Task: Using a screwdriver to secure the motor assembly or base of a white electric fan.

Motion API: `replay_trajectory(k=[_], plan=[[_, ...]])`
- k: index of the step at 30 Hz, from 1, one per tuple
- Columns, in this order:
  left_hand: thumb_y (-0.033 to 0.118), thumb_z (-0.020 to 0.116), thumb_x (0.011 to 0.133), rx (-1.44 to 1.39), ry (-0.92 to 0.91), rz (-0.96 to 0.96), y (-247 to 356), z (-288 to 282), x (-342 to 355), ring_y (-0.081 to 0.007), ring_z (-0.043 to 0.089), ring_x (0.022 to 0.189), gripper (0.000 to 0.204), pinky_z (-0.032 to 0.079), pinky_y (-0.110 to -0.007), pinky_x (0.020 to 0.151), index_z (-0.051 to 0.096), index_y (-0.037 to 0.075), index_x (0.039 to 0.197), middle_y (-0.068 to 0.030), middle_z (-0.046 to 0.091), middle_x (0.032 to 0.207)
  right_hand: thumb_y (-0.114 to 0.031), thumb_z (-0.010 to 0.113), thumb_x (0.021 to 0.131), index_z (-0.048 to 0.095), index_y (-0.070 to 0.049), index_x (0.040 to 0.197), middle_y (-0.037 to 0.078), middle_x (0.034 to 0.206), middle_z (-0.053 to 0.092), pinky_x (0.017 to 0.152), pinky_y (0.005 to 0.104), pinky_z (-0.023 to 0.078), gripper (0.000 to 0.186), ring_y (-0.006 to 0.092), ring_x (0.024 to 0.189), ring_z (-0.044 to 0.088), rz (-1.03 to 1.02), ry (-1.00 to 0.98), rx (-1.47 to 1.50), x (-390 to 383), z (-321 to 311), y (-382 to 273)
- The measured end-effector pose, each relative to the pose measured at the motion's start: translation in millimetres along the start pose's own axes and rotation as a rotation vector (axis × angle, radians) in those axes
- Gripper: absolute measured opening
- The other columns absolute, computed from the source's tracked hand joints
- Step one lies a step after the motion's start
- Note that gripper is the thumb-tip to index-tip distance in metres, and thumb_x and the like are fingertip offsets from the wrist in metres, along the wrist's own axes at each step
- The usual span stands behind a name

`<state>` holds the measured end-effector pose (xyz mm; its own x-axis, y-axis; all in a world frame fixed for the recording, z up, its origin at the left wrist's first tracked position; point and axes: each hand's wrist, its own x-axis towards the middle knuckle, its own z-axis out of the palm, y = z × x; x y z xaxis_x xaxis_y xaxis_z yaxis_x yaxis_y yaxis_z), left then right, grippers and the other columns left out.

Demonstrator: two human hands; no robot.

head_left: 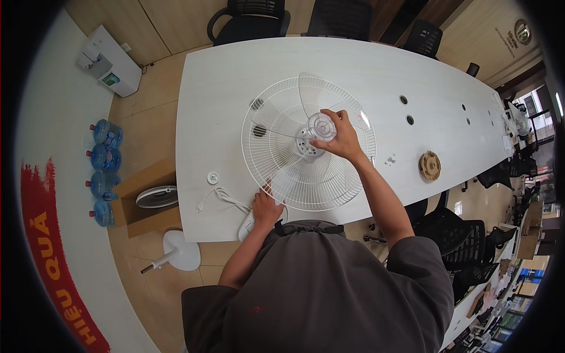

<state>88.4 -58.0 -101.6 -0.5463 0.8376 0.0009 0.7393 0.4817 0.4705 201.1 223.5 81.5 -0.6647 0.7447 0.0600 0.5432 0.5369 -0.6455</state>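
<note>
A white fan's round wire rear grille [265, 156] faces up over the table, with the white motor housing [308, 150] at its middle. My right hand [342, 138] is closed round the hub of a clear plastic fan blade [321, 126]. The hub lies just over the motor, and the see-through blades spread across the wires; whether it sits on the shaft I cannot tell. At the near-left rim, my left hand [266, 210] grips the grille's edge, its fingertips partly behind the wires. Beside that wrist is the fan's white lower body [246, 226], partly hidden by my arm.
On the white table [218, 117] lie a power cord [226, 197], a small white round cap [212, 177] and a brown round part [429, 166]. Left on the floor are an open carton [147, 226] holding a grille, a white stand base [182, 250] and several water bottles [105, 159].
</note>
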Motion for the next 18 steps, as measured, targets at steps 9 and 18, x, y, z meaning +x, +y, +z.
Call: replay_trajectory(k=[9, 18], plan=[[0.034, 0.077, 0.077, -0.182, 0.023, 0.005, 1.8, -15.8, 5.1, -0.0378, 0.057, 0.111, 0.085, 0.049, -0.048, 0.091, 0.038, 0.006, 0.148, -0.0192, 0.056, 0.128, -0.046, 0.088, 0.059, 0.055, -0.013, 0.137, 0.018, 0.12, 0.05, 0.09, 0.044, 0.054, 0.091, 0.0357, 0.11, 0.06, -0.017, -0.005, -0.007, 5.9, 7.9, 7.0], [-0.008, 0.059, 0.083, -1.143, 0.29, -0.222, 50.2, -92.3, 54.6, -0.0366, 0.042, 0.137, 0.078, 0.04, -0.043, 0.11, 0.028, 0.007, 0.154, -0.019, 0.021, 0.16, -0.044, 0.088, 0.059, 0.054, -0.013, 0.135, 0.017, 0.116, 0.05, 0.089, 0.0437, 0.053, 0.089, 0.0344, 0.107, 0.06, -0.013, 0.001, 0.052, 8.6, 10.9, 1.4]])
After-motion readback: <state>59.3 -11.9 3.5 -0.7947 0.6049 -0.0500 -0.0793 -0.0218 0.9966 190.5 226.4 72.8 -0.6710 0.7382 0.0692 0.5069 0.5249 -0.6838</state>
